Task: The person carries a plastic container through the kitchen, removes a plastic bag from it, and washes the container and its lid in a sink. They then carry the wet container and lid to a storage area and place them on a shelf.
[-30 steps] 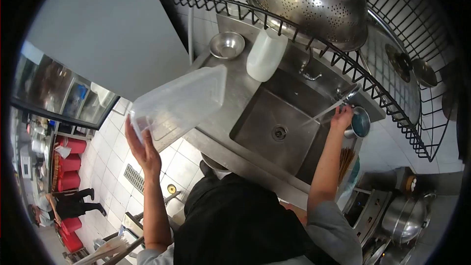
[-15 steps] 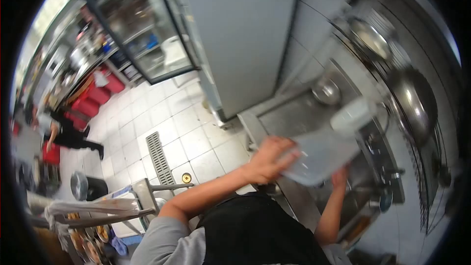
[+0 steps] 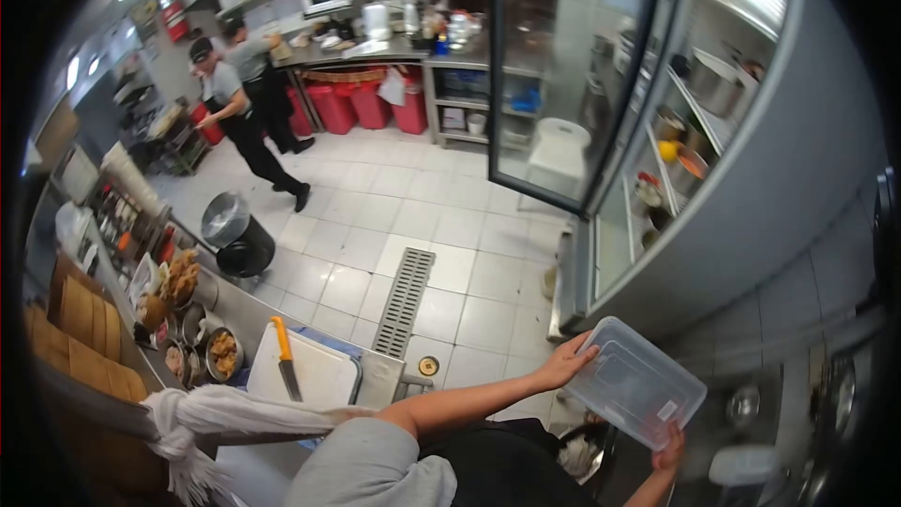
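Note:
A translucent rectangular plastic food container [image 3: 631, 377] with rounded corners and a small pale label is held up in front of me, tilted. My left hand [image 3: 567, 362] grips its left edge. At the lower right edge, near the label, my right hand [image 3: 669, 451] has its fingers closed on the container. I cannot see anything inside it. Below and to the right of my hands is the metal sink [image 3: 765, 404], where a round metal bowl [image 3: 743, 404] and a white plastic container [image 3: 741, 465] show blurred.
An open glass fridge door [image 3: 572, 84] swings out ahead, beside lit shelves of pots. On the left, an orange-handled knife [image 3: 285, 357] lies on a white cutting board [image 3: 314, 377]. A black bin [image 3: 242, 239] stands on the tiled floor. Two people [image 3: 246, 99] are farther back.
My view has swung left, away from the sink toward the fridge and the room. Both hands still hold the container, now lifted away from the sink.

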The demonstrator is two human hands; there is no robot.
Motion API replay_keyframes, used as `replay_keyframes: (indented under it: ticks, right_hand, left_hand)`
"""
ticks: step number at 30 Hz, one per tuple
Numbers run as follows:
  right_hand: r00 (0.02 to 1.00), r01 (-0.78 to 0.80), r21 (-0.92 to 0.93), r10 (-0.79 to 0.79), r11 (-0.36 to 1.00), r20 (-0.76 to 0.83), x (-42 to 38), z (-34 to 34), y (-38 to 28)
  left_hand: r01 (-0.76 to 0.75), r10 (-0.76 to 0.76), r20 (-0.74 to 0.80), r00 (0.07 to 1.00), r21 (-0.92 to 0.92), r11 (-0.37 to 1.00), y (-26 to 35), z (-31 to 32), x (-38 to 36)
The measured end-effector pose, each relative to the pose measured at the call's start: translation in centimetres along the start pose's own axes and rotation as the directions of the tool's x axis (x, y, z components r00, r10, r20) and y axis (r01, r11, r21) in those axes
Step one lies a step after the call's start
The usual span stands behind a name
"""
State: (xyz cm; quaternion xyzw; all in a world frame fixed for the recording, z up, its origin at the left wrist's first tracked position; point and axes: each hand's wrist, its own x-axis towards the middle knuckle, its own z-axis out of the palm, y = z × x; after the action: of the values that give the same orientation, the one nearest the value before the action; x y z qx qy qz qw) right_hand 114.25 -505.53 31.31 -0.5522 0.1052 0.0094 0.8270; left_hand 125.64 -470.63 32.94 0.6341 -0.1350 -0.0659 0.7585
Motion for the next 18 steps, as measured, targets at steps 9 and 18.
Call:
replay_keyframes:
  ticks: [9, 18]
  right_hand:
    - [0.929, -0.327, -0.040, 0.329, 0.944, 0.171, 14.5, 10.2, 7.2]
    - [0.802, -0.450, -0.311, 0.532, 0.837, 0.272, 36.0, 22.3, 16.7]
  left_hand:
    - [0.595, -0.593, -0.252, 0.765, -0.079, 0.800, -11.7, -19.6, 3.7]
    - [0.796, -0.551, -0.725, 0.414, -0.006, 0.606, -14.8, -37.2, -7.2]
